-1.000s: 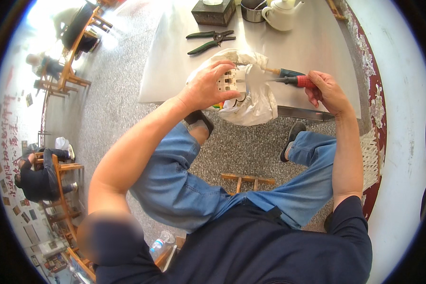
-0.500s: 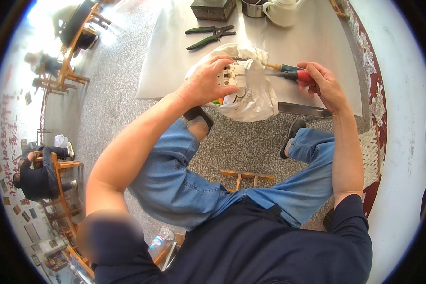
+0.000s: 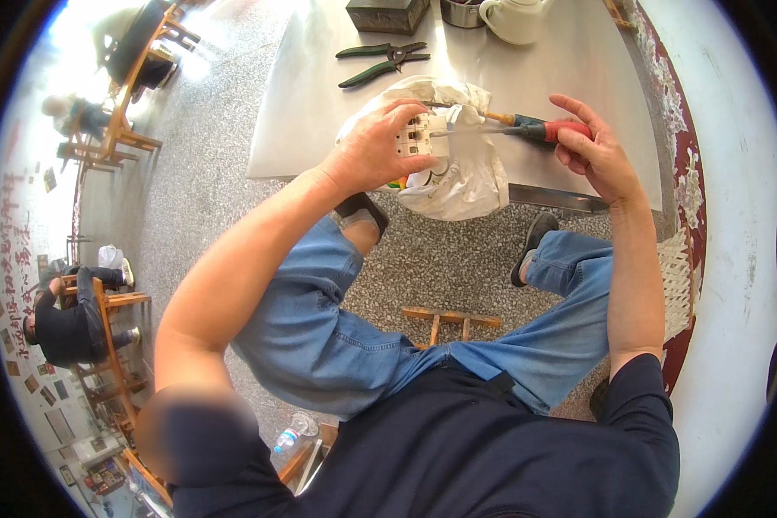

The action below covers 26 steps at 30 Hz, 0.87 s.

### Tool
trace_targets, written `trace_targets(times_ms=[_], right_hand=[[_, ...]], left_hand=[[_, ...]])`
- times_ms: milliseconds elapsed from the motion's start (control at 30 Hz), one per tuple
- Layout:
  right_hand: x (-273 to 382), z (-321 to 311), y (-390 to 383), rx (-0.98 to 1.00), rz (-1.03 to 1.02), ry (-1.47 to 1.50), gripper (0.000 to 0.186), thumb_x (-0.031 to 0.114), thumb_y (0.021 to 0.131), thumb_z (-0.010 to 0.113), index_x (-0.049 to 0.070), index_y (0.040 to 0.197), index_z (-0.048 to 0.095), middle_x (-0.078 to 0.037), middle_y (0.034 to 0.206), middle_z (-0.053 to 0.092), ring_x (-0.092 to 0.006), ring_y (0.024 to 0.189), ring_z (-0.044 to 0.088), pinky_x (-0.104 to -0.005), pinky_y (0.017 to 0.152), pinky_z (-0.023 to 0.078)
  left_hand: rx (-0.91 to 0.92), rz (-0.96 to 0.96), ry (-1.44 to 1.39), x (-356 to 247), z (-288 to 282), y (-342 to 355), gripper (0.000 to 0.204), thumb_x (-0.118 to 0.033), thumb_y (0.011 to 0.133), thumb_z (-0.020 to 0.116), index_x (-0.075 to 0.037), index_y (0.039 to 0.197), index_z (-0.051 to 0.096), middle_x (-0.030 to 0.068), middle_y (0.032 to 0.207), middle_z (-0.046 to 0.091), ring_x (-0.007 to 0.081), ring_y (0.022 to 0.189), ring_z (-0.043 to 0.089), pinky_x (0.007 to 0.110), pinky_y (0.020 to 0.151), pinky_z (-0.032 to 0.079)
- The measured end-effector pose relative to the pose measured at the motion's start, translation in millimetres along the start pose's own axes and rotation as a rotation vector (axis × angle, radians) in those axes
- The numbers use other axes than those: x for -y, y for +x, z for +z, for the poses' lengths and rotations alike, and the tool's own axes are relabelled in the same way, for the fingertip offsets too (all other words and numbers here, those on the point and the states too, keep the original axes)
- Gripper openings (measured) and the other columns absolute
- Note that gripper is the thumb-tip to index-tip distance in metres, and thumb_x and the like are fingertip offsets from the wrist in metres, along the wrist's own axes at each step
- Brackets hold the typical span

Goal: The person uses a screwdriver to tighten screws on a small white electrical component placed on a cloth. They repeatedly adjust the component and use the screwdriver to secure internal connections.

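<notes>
My left hand (image 3: 367, 148) is closed around a small white circuit breaker (image 3: 423, 138), thumb below and fingers above it. In my right hand (image 3: 604, 160) is a screwdriver with a red and black handle (image 3: 564, 131). The thumb and bent fingers grip the handle's end while the index finger stretches out. Its blurred shaft points left, with the tip at the breaker's right side; whether it sits in a screw cannot be made out. Beneath the breaker a crumpled white plastic bag (image 3: 475, 192) hangs over the table edge. Behind the shaft lies another tool with a yellowish and dark handle (image 3: 502, 117).
Green-handled pliers (image 3: 392, 62) lie on the metal-topped table (image 3: 306, 121). Farther back stand a dark box (image 3: 386, 15), a metal pot (image 3: 463, 13) and a pale teapot (image 3: 515, 21). A wall (image 3: 734, 259) runs along the right. People sit on wooden chairs at the left.
My right hand has shifted slightly right on the screwdriver handle, its index finger now lifted and extended. The left hand still holds the breaker in about the same place.
</notes>
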State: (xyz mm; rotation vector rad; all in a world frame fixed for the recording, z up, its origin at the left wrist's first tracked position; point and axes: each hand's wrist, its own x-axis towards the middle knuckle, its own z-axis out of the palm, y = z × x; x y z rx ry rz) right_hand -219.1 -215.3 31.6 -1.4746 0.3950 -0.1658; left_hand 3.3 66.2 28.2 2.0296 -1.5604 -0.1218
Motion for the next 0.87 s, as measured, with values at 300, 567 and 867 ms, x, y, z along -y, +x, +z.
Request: trace_targets(times_ms=[300,567,867], right_hand=[[-6.9,-9.7,3.9,-0.021,0.052,-0.083,0.052,0.026,0.104,0.062,0.003,0.148,0.047,-0.006,0.105,0.065,-0.0067,0.072,0.058,-0.0167,0.051,0.040],[-5.2,-6.8,4.0,-0.023,0.038,-0.025,0.056,0.018,0.100,0.066,0.002,0.149,0.045,-0.006,0.107,0.065,-0.0070,0.075,0.060,-0.0168,0.052,0.041],[-11.4,-17.8,10.9,0.029,0.126,0.042,0.073,0.030,0.092,0.078,0.004,0.151,0.045,-0.011,0.120,0.063,-0.0083,0.078,0.061,-0.0210,0.059,0.048]], left_hand=[[-0.004,0.009,-0.005,-0.7,2.4,2.4,0.064,-0.035,0.077,0.086,-0.002,0.126,0.061,0.0175,0.129,0.063,0.0354,0.121,0.060,0.042,0.103,0.049],[0.004,-0.007,-0.012,0.3,2.5,2.6,0.065,-0.035,0.077,0.086,-0.002,0.127,0.060,0.0179,0.129,0.062,0.0357,0.121,0.060,0.042,0.104,0.049],[0.037,-0.050,0.001,0.0,3.0,1.4,0.069,-0.035,0.077,0.085,-0.002,0.131,0.057,0.0187,0.131,0.061,0.0357,0.123,0.059,0.042,0.105,0.048]])
